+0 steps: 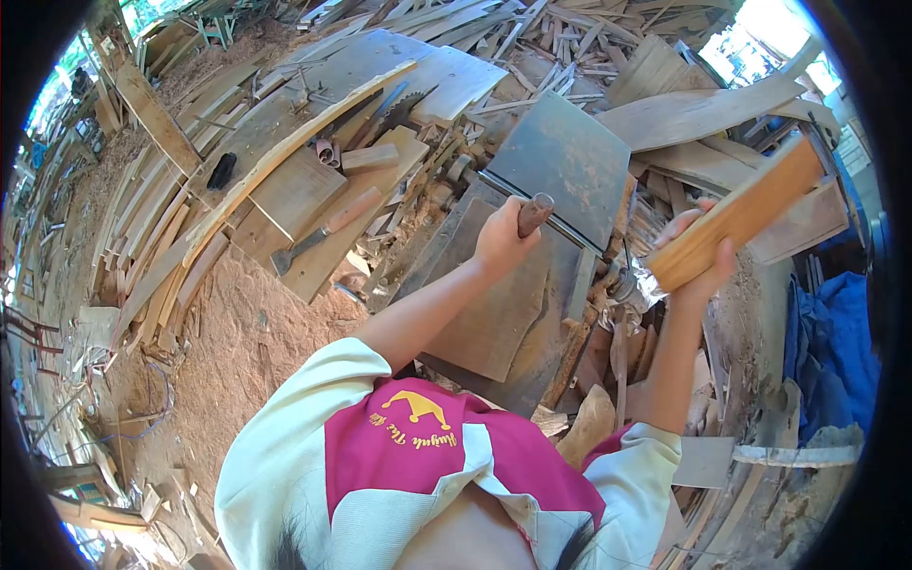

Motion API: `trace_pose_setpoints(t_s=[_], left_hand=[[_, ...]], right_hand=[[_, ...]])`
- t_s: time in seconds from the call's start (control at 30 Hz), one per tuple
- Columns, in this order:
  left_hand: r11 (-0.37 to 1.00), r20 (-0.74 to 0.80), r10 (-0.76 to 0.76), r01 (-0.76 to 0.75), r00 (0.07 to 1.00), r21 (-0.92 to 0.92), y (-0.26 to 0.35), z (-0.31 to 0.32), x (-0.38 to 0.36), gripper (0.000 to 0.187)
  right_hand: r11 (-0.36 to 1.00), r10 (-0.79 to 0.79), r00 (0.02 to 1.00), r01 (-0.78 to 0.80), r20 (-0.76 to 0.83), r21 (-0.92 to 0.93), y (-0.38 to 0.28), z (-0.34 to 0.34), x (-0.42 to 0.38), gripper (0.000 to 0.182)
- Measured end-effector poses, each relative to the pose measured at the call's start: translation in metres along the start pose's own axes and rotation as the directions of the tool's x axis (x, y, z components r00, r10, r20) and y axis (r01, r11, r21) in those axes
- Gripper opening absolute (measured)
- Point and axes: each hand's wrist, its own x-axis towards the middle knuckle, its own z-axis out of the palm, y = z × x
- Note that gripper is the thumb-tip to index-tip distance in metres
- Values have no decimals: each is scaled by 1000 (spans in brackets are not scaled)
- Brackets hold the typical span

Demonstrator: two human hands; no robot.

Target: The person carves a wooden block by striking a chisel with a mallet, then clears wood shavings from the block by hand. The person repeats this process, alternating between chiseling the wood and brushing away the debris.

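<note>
Evidently both hands are occupied, each with one wooden thing: the left hand has its fingers closed round a brown wooden handle, whose blunt end pokes out above the fist, while the right hand grips a thick board, fingers spread along two opposite sides of it, raised and tilted up to the right. Between and below them stands one metal tabletop in two sections; on the nearer section lies one flat panel, beneath the left forearm and fist, though whether the fist touches it I cannot tell. To the left, one chisel rests on one plank, with one small block near the end of its handle, and farther off sits one dark oval item. One blue cloth hangs at the far right; the offcuts heaped beyond are too many to count
</note>
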Motion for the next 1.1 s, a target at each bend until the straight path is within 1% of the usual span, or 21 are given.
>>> trace_pose_setpoints(t_s=[0.03, 0.07, 0.1, 0.23, 0.27, 0.3, 0.43, 0.47, 0.5, 0.53, 0.6, 0.63, 0.67, 0.7, 0.77, 0.8, 0.83, 0.87, 1.0, 1.03, 1.1], left_hand=[[1000, 1, 3, -3, 1000, 0, 1, -1, 1, 33], [1000, 17, 9, -10, 1000, 17, 1, -2, 1, 33], [999, 35, 13, -14, 999, 35, 1, -3, 0, 33], [996, 28, 64, -66, 998, 58, -3, 3, -1, 32], [997, 33, 65, -67, 997, 50, -4, 3, -1, 32], [997, 41, 61, -62, 997, 44, -3, 3, -3, 32], [997, 58, 54, -57, 997, 45, -1, 0, -1, 32], [997, 75, 46, -50, 996, 59, 0, -1, -1, 34], [996, 101, 35, -43, 994, 78, -1, -3, -4, 36], [996, 109, 38, -47, 993, 76, -1, -3, -5, 36], [996, 106, 53, -60, 993, 64, -1, -1, -7, 36], [997, 114, 46, -53, 992, 60, -1, 0, -8, 36], [996, 105, 70, -76, 992, 52, -3, 1, -8, 34], [994, 101, 99, -104, 990, 46, -4, 0, -7, 33], [994, 104, 96, -101, 990, 41, -6, 0, -4, 32], [994, 94, 95, -99, 991, 39, -5, -2, -5, 32], [994, 110, 93, -97, 990, 39, -4, -4, -7, 32], [997, 109, 67, -70, 992, 23, -2, -6, -5, 32], [996, 37, 66, -64, 997, -61, -7, -7, 2, 31], [996, 43, 63, -60, 997, -59, -8, -7, 3, 31], [999, -5, 36, -36, 999, -28, -9, -7, 7, 30]], right_hand=[[1000, -3, 1000, 3, 0, -1, 19, -7, -8, 50], [855, 229, 969, -151, 98, -497, 37, -14, -20, 54], [464, 467, 882, -182, 64, -867, 43, -11, -25, 58], [598, 497, 858, -231, 129, -767, 7, 1, -5, 61], [887, 345, 910, -235, 231, -397, -8, 3, 3, 57], [981, 164, 955, -185, 246, 63, -15, 4, 5, 54], [989, 112, 992, -105, 60, -102, 35, -15, -11, 57], [803, 339, 932, -216, 127, -556, 50, -22, -20, 58], [426, 554, 829, -212, 68, -880, 59, -25, -28, 59], [425, 551, 832, -217, 61, -879, 46, -17, -26, 59], [669, 406, 901, -407, -153, -622, 11, -2, -17, 57], [664, 412, 897, -418, -163, -621, 13, 1, -18, 57], [898, 325, 945, -324, -47, -297, 18, 8, -17, 52], [979, 186, 982, -186, 16, 87, 22, 11, -18, 46], [961, 274, 962, -273, 3, -39, 42, 8, -25, 42], [805, 427, 903, -356, 48, -474, 50, 19, -25, 42], [486, 574, 819, -326, 14, -811, 55, 26, -27, 43], [488, 569, 822, -333, 4, -807, 55, 24, -28, 43], [816, 474, 878, -469, -75, -338, 59, 9, -30, 45], [815, 476, 876, -473, -80, -333, 70, 6, -33, 45], [749, 422, 843, -532, -334, -395, 106, 0, -42, 48]])
